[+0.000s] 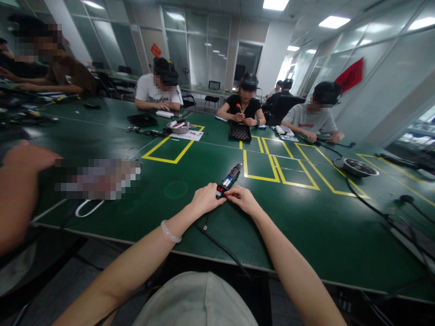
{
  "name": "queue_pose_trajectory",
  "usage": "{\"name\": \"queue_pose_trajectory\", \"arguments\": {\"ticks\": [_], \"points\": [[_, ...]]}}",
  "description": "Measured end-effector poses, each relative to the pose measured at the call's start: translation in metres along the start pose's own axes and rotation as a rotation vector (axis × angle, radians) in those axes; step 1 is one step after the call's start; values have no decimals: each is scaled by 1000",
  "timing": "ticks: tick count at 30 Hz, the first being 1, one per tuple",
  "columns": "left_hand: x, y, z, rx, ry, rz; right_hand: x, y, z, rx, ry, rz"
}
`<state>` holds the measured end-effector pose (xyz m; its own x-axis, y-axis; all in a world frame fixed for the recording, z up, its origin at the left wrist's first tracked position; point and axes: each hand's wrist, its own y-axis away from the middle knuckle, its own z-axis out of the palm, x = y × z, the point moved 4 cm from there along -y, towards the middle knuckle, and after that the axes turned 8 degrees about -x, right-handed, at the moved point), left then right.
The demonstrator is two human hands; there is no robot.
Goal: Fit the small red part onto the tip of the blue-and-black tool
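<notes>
A slim electric screwdriver-like tool (229, 179), black with a blue and red band, lies on the green table (306, 226), its tip pointing away from me. My left hand (205, 199) is closed around its near end. My right hand (242, 198) pinches the same near end from the other side, fingers pressed together. A black cable (220, 246) runs from the tool's end back toward me over the table edge. A pale bangle sits on my left wrist.
Yellow tape rectangles (173, 149) mark the table. A metal bowl (356, 167) with cables lies at right, a black tray (240, 131) and a small dish (179, 127) farther off. Several people sit round the table; another person's arm (20, 190) is at left.
</notes>
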<state>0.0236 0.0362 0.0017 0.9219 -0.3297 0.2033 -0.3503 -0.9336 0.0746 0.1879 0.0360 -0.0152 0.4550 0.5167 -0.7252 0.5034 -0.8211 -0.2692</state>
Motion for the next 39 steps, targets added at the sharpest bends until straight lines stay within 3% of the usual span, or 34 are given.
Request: {"name": "queue_pose_trajectory", "arguments": {"ticks": [9,20,31,35,39], "points": [[2,-1,0,-12,-7,-9,5,-4,5,54,75,0],[6,-1,-1,-6,-32,-29,7,-5,8,87,-18,83],[10,-11,-6,-51,-83,-20,0,-1,5,104,-19,36],[3,-9,-12,-50,-94,-26,6,1,3,113,-25,29],[-17,-3,-17,-60,-124,-42,9,2,0,137,-21,48]]}}
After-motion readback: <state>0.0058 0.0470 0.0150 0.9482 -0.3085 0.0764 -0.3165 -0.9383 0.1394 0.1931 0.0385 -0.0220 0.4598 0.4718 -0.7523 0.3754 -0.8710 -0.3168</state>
